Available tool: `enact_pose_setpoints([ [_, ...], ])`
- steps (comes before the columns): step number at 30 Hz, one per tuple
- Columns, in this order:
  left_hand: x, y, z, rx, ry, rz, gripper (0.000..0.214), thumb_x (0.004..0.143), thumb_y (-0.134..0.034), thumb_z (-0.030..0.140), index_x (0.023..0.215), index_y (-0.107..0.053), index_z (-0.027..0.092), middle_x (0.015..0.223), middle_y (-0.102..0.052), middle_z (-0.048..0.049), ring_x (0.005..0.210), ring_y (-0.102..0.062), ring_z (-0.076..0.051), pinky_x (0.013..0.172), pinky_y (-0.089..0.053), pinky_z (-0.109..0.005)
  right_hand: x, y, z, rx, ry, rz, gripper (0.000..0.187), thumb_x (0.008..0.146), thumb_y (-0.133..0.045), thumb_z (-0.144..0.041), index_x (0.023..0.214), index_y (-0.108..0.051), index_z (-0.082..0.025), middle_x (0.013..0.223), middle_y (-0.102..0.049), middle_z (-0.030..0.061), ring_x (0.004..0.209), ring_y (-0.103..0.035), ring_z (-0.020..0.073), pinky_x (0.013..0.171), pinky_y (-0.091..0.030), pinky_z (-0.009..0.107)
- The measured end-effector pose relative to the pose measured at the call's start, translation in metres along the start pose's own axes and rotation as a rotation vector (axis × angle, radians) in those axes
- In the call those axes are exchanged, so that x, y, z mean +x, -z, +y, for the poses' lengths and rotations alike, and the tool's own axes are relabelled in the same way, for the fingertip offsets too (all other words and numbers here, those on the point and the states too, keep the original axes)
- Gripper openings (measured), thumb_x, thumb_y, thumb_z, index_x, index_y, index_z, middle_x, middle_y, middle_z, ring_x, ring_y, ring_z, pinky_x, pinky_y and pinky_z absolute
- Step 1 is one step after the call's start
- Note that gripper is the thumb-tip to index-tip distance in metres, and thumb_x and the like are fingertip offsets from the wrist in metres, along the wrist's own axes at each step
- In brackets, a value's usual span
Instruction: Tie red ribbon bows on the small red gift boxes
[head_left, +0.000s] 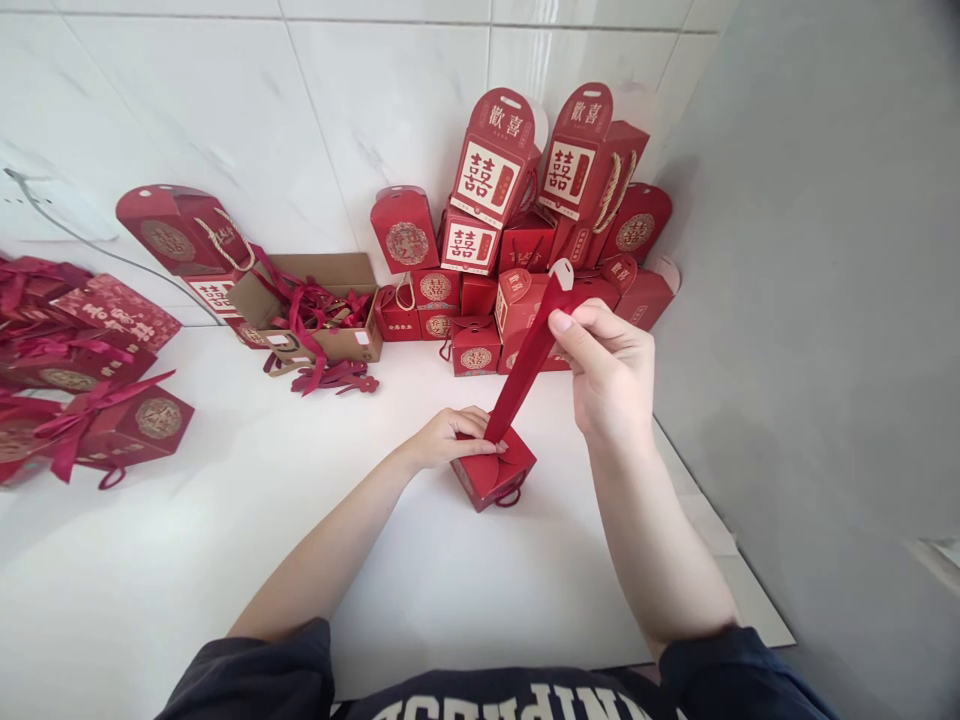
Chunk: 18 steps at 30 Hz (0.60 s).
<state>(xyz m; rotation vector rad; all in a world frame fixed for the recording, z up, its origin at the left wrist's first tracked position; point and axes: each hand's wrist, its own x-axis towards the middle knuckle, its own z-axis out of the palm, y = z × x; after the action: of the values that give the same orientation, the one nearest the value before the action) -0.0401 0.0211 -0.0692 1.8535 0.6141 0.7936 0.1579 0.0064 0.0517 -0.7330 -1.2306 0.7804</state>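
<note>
Red gift box (495, 472) on white table (465, 590), left hand (450, 440) resting on top with fingers curled over its edge. Right hand (607, 368) raised, thumb and forefinger pinching red ribbon (531, 352) that runs down into the box. Behind: stacked red boxes (495, 250), cardboard carton (315, 335).

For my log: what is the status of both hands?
Left hand on red gift box. Right hand pinching red ribbon above it. Stacked boxes behind, not blocking.
</note>
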Motion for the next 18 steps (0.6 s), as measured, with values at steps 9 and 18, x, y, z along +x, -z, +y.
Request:
enact_pose_setpoints([
  [9, 0.000, -0.002, -0.001, 0.039, -0.023, 0.003, 0.016, 0.081, -0.071, 0.036, 0.090, -0.079, 0.026, 0.086, -0.076, -0.0103, 0.096, -0.063, -0.023, 0.090, -0.051, -0.041, 0.021, 0.030, 0.048, -0.446, 0.034, 0.059, 0.026, 0.086, -0.060, -0.041, 0.097, -0.070, -0.020, 0.093, -0.064, 0.0069, 0.084, -0.061, 0.0207, 0.076, -0.048, 0.036],
  [18, 0.002, -0.001, -0.003, 0.066, -0.037, -0.015, 0.015, 0.082, -0.070, 0.036, 0.089, -0.079, 0.027, 0.077, -0.074, -0.0078, 0.093, -0.063, -0.023, 0.090, -0.049, -0.039, -0.034, 0.056, 0.055, -0.835, -0.402, -0.603, 0.030, 0.092, -0.048, -0.035, 0.085, -0.074, -0.022, 0.094, -0.068, 0.0066, 0.084, -0.062, 0.0214, 0.078, -0.045, 0.035],
])
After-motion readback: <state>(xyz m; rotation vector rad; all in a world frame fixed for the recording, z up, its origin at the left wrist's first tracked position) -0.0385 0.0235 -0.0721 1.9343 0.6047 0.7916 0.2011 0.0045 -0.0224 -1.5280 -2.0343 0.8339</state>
